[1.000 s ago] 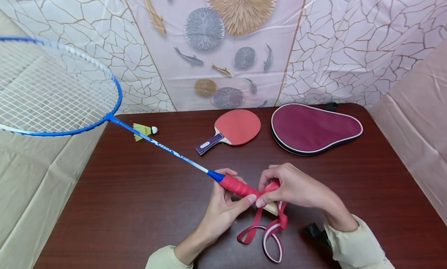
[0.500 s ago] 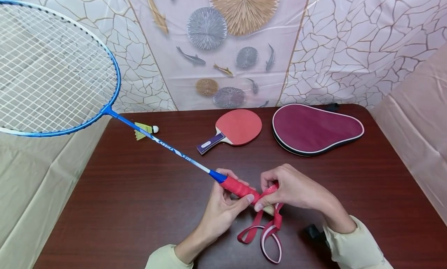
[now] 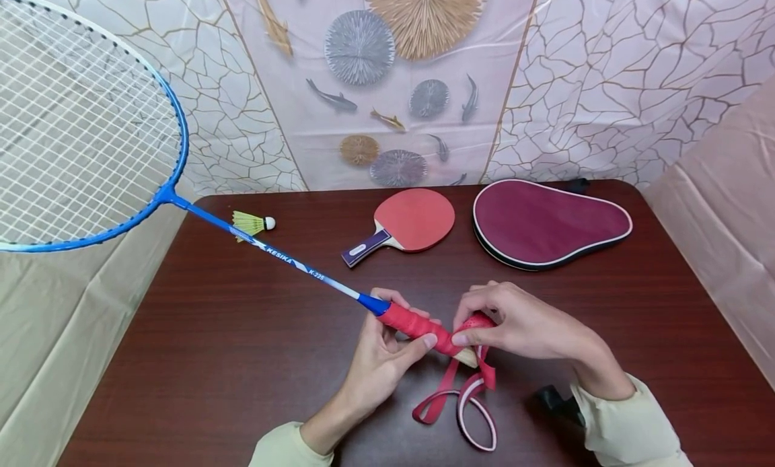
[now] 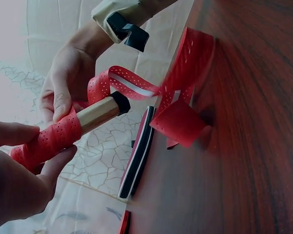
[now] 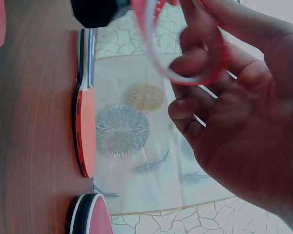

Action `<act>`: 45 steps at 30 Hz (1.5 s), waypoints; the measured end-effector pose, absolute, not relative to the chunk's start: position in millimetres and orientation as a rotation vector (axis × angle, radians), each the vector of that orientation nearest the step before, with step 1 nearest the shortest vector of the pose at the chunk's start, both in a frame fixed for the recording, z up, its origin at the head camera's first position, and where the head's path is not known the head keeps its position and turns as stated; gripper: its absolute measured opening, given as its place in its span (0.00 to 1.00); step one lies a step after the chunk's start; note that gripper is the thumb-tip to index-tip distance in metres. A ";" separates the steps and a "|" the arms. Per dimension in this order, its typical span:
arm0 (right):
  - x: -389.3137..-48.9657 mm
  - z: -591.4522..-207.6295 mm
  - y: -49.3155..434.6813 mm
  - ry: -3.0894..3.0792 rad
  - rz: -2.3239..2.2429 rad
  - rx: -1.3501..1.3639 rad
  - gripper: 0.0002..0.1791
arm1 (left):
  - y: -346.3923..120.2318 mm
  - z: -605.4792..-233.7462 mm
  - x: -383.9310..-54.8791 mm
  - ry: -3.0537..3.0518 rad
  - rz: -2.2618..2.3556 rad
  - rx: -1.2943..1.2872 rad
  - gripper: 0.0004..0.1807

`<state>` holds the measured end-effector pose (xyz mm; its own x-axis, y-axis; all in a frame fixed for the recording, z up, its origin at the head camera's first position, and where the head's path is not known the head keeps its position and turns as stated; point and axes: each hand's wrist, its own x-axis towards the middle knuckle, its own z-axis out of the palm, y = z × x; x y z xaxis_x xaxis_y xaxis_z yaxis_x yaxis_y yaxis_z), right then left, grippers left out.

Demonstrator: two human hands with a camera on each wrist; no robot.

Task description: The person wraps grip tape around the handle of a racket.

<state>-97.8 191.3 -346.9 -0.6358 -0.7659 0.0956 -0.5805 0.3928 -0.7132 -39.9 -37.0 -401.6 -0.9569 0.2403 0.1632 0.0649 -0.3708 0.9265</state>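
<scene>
A blue and white badminton racket (image 3: 275, 254) slants across the head view, its strung head cut off at the left edge. My left hand (image 3: 377, 369) grips the handle where red perforated grip tape (image 3: 418, 324) is wound round it. With thumb and fingers, my right hand (image 3: 528, 324) pinches the tape near the lower end of the winding. Below the winding, bare wood (image 4: 98, 115) and a black butt end (image 4: 121, 102) show in the left wrist view. The loose tape (image 4: 188, 61), with a white strip along it, hangs in loops down to the table.
On the dark wooden table (image 3: 254, 359) lie a yellow shuttlecock (image 3: 251, 223), a red table tennis bat (image 3: 418, 218) and a maroon bat case (image 3: 545, 221). A patterned cloth (image 3: 393, 83) hangs behind the table's far edge.
The racket's head has swung left and slightly down over the last half second. My right hand has shifted a little right with the tape, and the hanging loops have shifted.
</scene>
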 end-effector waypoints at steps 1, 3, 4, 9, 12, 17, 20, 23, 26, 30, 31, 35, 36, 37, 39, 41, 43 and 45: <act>-98.0 -346.8 192.5 2.397 -1.077 -1.208 0.03 | -36.9 -401.8 -39.9 1.689 2.486 0.422 0.28; -98.5 -346.6 194.7 2.374 -1.079 -1.223 0.04 | -36.8 -402.1 -40.0 1.684 2.492 0.430 0.28; -99.1 -346.8 195.6 2.362 -1.087 -1.225 0.05 | -36.9 -402.1 -40.0 1.682 2.495 0.433 0.28; -102.5 -350.8 194.5 2.256 -1.207 -1.179 0.04 | -38.1 -401.8 -40.2 1.674 2.496 0.431 0.28; -102.7 -352.5 192.4 2.199 -1.269 -1.063 0.02 | -38.8 -401.0 -40.0 1.662 2.500 0.419 0.27; -102.4 -352.0 191.7 2.141 -1.302 -0.854 0.05 | -37.8 -400.4 -39.2 1.620 2.527 0.400 0.27; -103.1 -351.5 192.5 2.175 -1.277 -0.813 0.07 | -36.2 -401.2 -38.6 1.571 2.559 0.412 0.27; -104.0 -351.6 193.4 2.187 -1.250 -0.833 0.08 | -34.9 -402.8 -38.1 1.529 2.585 0.425 0.27; -105.0 -352.4 194.9 2.158 -1.212 -0.877 0.08 | -33.9 -404.4 -38.3 1.516 2.599 0.457 0.28; -106.6 -354.7 196.5 2.140 -1.154 -0.978 0.08 | -32.6 -405.7 -38.6 1.524 2.609 0.513 0.29; -106.9 -355.5 196.2 2.135 -1.146 -1.001 0.08 | -32.5 -405.7 -38.5 1.524 2.615 0.518 0.29; -106.9 -358.6 194.1 2.117 -1.127 -1.066 0.09 | -32.3 -405.2 -39.0 1.513 2.646 0.509 0.30; -106.6 -359.1 193.4 2.116 -1.119 -1.071 0.09 | -32.2 -404.8 -39.2 1.503 2.653 0.497 0.30; -106.4 -359.5 192.6 2.116 -1.115 -1.080 0.09 | -32.2 -404.4 -39.4 1.498 2.658 0.490 0.30; -105.7 -359.8 191.2 2.121 -1.108 -1.081 0.10 | -31.7 -403.8 -40.0 1.486 2.667 0.479 0.28; -105.3 -359.5 190.0 2.132 -1.106 -1.069 0.09 | -31.0 -403.6 -40.0 1.474 2.684 0.471 0.28; -104.9 -358.8 189.5 2.158 -1.104 -1.042 0.09 | -29.7 -404.3 -39.6 1.475 2.707 0.470 0.28; -104.6 -357.8 189.5 2.208 -1.086 -1.013 0.09 | -28.2 -406.2 -38.7 1.526 2.728 0.447 0.29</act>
